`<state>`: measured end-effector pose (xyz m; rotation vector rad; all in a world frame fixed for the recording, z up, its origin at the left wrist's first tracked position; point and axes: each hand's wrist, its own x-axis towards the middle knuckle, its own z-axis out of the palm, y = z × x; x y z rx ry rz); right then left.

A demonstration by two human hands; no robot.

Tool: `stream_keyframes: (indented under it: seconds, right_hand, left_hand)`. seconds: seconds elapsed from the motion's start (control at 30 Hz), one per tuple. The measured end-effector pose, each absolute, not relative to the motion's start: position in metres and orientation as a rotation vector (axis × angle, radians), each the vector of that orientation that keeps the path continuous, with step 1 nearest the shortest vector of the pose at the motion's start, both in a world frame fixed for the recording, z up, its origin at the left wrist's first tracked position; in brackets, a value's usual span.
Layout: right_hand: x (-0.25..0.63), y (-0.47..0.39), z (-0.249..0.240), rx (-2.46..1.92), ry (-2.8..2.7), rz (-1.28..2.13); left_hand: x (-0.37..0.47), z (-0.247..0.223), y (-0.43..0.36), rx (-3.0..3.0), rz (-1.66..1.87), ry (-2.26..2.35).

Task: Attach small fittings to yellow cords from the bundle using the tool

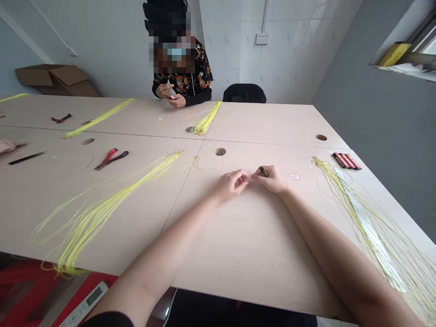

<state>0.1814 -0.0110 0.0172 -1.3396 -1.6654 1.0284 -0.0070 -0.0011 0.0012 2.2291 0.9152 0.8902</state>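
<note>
Over the middle of the pale table (218, 254), my left hand (235, 182) is closed in a pinch; what it grips is too small to name. Close on its right, my right hand (270, 178) is wrapped round a small black and yellow tool (263, 171), its fingertips nearly meeting those of the left. A bundle of yellow cords (136, 185) lies to the left, with loose small metal pieces (197, 162) by its far end. Right of my right hand is a small red-edged label (294, 176).
Red-handled pliers (111, 157) and a dark blade-like tool (26, 158) lie on the left. On the right are more yellow cords (344, 190) and several red tubes (346, 161). A person (184, 68) sits across the table; another person's hand (7, 146) shows far left.
</note>
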Motion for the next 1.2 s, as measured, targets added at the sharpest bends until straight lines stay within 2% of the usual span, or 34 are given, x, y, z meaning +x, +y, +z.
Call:
stream_keyframes:
  seconds: [0.27, 0.5, 1.2]
  right_hand:
    - [0.1715, -0.0108, 0.0114, -1.341, -1.471, 0.977]
    - [0.1733, -0.0094, 0.0086, -1.338, -1.589, 0.933]
    - [0.1717, -0.01, 0.011, -1.346, -1.693, 0.925]
  left_hand:
    - [-0.0092, 0.0031, 0.0008, 2.089, 0.88, 0.961]
    - [-0.0068, 0.0018, 0.002, 2.274, 0.835, 0.992]
    - [-0.0075, -0.0017, 0.0056, 2.22, 0.886, 1.023]
